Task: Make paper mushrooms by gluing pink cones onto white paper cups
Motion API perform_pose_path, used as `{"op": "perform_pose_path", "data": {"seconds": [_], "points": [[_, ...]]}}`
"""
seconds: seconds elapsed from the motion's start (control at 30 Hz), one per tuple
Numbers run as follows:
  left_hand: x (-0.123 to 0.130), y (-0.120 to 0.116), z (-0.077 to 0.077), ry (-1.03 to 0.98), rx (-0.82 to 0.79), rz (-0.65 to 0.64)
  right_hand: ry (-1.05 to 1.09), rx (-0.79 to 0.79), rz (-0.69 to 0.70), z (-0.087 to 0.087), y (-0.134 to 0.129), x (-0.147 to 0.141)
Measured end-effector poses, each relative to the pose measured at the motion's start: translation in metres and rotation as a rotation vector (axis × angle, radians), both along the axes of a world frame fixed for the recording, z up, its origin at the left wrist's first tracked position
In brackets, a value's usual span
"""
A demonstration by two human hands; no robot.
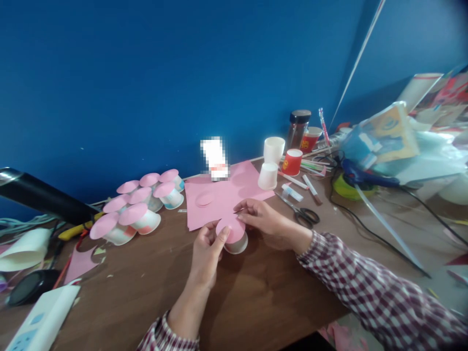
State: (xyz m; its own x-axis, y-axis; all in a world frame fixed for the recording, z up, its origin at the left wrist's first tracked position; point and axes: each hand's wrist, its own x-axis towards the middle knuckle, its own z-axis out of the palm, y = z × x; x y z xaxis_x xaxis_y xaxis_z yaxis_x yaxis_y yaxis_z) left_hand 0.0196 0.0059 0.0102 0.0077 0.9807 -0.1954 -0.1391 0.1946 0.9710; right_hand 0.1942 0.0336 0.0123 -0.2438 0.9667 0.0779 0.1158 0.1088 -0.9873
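A paper cup (pixel 237 245) stands upside down on the brown table, with a pink paper disc (pixel 231 230) on top. My left hand (pixel 209 251) is closed around its left side, the thumb pressing on the disc. At the disc's far right edge, my right hand (pixel 260 218) pinches with thumb and forefinger; a thin dark sliver shows at the fingertips, too small to name. Behind the hands lie pink paper sheets (pixel 237 183) with loose pink discs (pixel 205 198) on them. To the left stand several disc-topped cups (pixel 146 219).
Scissors (pixel 306 215), markers (pixel 310 187), white cups (pixel 268 176) and a red cup (pixel 292 162) are at right. A blue glue gun (pixel 365 175) with its cable lies farther right. A black bottle (pixel 44 197) and a power strip (pixel 46 317) are at left.
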Motion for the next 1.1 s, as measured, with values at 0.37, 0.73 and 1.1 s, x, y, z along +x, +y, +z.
{"op": "perform_pose_path", "data": {"seconds": [0.37, 0.73, 1.1], "points": [[-0.002, -0.001, -0.001, -0.018, 0.001, -0.033, -0.064, 0.04, 0.003, 0.004, -0.002, 0.001], [0.002, -0.003, 0.007, 0.019, -0.009, -0.054, -0.053, 0.041, 0.001, 0.006, -0.002, 0.001], [0.001, -0.002, 0.005, 0.04, -0.009, -0.045, 0.08, -0.215, 0.157, 0.015, -0.013, 0.011]]}}
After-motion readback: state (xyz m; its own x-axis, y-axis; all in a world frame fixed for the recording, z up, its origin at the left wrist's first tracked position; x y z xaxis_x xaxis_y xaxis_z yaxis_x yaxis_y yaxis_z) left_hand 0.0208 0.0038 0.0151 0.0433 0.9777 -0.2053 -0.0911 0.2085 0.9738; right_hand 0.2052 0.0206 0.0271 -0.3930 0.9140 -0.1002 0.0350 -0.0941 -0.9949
